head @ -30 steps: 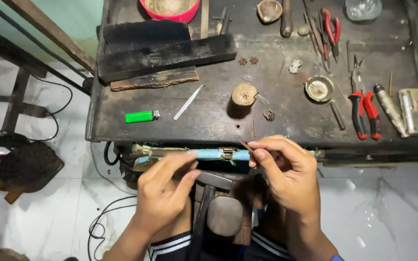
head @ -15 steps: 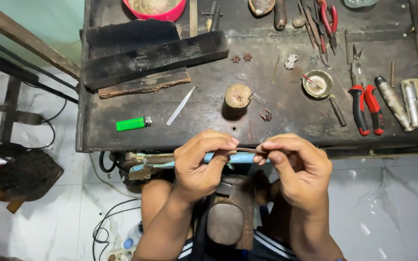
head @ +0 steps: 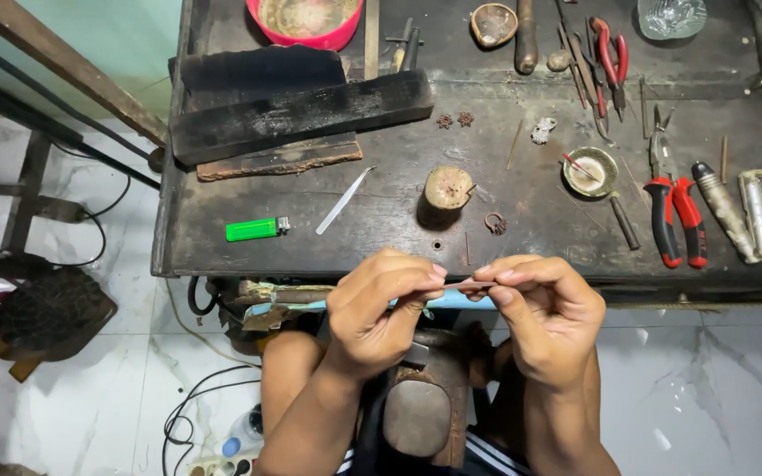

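Both hands have drawn together since the earlier frame: left hand [head: 381, 304] and right hand [head: 544, 308] pinch a thin wire [head: 462, 284] between closed fingers, just off the dark surface [head: 381, 220]; shaping looks unfinished.

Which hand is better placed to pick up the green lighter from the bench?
Probably the left hand: the green lighter lies on the left part of the bench, nearer to it. The right hand would have to cross over. Both pinch a thin wire.
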